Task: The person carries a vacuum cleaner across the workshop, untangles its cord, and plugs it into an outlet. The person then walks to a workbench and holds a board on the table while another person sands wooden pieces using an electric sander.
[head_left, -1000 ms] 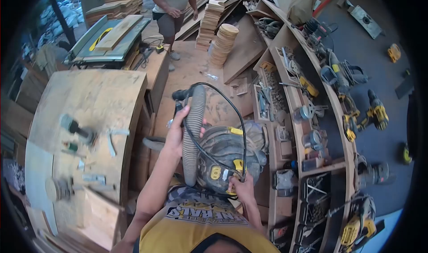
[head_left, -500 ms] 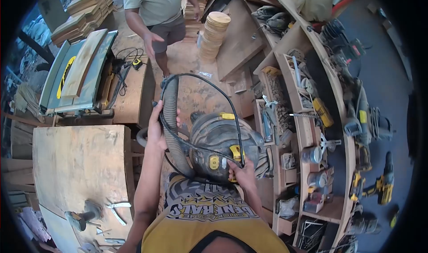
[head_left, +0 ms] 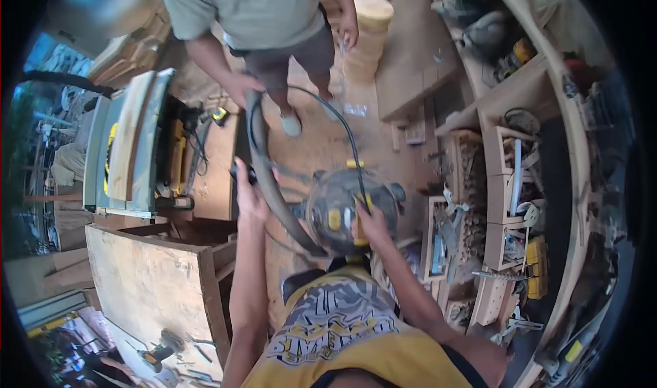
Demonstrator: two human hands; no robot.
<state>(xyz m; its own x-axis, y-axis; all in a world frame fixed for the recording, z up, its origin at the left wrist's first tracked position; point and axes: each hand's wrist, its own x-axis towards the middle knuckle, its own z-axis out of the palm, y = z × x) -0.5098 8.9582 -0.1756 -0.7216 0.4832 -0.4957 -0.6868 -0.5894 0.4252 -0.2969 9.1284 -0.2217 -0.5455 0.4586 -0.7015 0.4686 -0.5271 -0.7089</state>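
A round shop vacuum (head_left: 335, 210), dark with yellow parts, is in front of my body. My left hand (head_left: 252, 200) is closed around its grey hose (head_left: 263, 148), with a black fitting (head_left: 244, 174) by the thumb. My right hand (head_left: 371, 225) grips the yellow part at the vacuum's near right side, where the fingertips are partly hidden. A black cord (head_left: 342, 118) loops above the vacuum from the hose top down to my right hand. A co-worker's hand (head_left: 246, 90) reaches the top of the hose.
The co-worker (head_left: 253, 18) stands just ahead. To the left are a table saw (head_left: 154, 148) with a board (head_left: 131, 141) on it, and a wooden workbench (head_left: 150, 278). Shelving (head_left: 571, 176) with tools and small wooden boxes lines the right. Stacked round wooden discs (head_left: 369, 39) stand behind.
The co-worker has come closer, and their hand now meets the hose top. The vacuum appears lower and farther from me, with my right arm stretched out more. My view has shifted.
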